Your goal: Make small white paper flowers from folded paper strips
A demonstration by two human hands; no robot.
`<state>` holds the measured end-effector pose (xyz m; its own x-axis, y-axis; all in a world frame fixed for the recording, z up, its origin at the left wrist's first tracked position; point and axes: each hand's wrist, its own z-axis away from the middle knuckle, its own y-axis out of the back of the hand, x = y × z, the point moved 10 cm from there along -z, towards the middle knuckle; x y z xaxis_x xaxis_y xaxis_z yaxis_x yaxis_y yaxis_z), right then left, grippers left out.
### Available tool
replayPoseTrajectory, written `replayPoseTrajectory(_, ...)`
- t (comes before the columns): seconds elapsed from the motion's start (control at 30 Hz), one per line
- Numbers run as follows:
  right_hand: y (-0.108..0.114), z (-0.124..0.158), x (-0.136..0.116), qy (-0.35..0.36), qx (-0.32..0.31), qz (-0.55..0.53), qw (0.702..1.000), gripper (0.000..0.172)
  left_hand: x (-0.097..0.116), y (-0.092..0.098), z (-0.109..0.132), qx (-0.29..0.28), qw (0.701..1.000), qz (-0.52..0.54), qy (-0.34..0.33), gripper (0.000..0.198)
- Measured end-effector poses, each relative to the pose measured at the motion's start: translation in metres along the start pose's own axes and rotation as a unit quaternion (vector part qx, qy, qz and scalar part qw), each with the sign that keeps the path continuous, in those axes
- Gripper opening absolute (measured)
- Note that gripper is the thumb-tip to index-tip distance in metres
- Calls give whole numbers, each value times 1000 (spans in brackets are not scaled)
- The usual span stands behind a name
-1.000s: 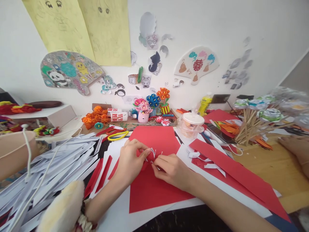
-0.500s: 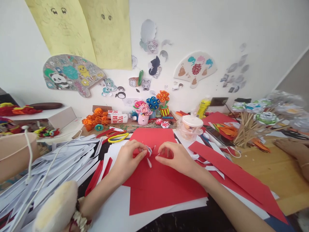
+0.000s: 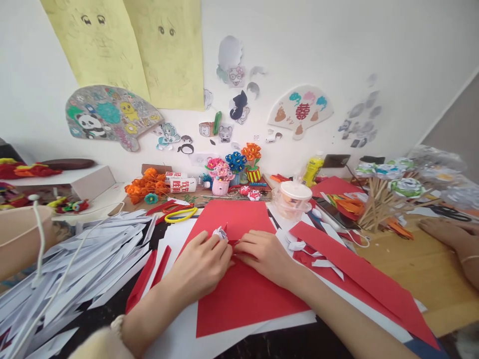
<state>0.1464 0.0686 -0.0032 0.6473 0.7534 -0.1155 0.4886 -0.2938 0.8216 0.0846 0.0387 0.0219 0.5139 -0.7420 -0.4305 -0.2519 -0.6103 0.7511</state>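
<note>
Above a large red paper sheet (image 3: 254,294), my left hand (image 3: 205,259) has its fingers curled round a small folded white paper piece (image 3: 220,233), whose top shows past the fingertips. A small red tip stands up just right of it. My right hand (image 3: 262,254) is beside it, fingers bent and pressed together at a red bit between the hands; the fingertips nearly meet, and what they pinch is too small to make out. White sheets (image 3: 179,309) lie under the red one.
Many folded white strips (image 3: 108,259) lie at the left. Yellow-handled scissors (image 3: 181,215) are behind my left hand. A lidded plastic cup (image 3: 294,199), red strips (image 3: 359,279) and paper flowers on sticks (image 3: 385,199) stand or lie right. Another person's hand (image 3: 441,232) rests at the far right.
My hands have come together and turned knuckles up, fingers now closed. The white piece sits higher between the fingers, and the white stick end hanging below it no longer shows.
</note>
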Motion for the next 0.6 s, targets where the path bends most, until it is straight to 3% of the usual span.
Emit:
replayPoseTrajectory(0.13,0,0,-2,4,0,4,1000,15,5,-8,0,8,999,-38,-16,27)
replayPoseTrajectory(0.37,4,-1,-2,-6,12,-3,1000,19,-3,-11,4,21,999,14,-28,30)
replayPoseTrajectory(0.6,2,-1,-4,8,12,12,1000,21,4,-6,0,37,999,-14,-34,30)
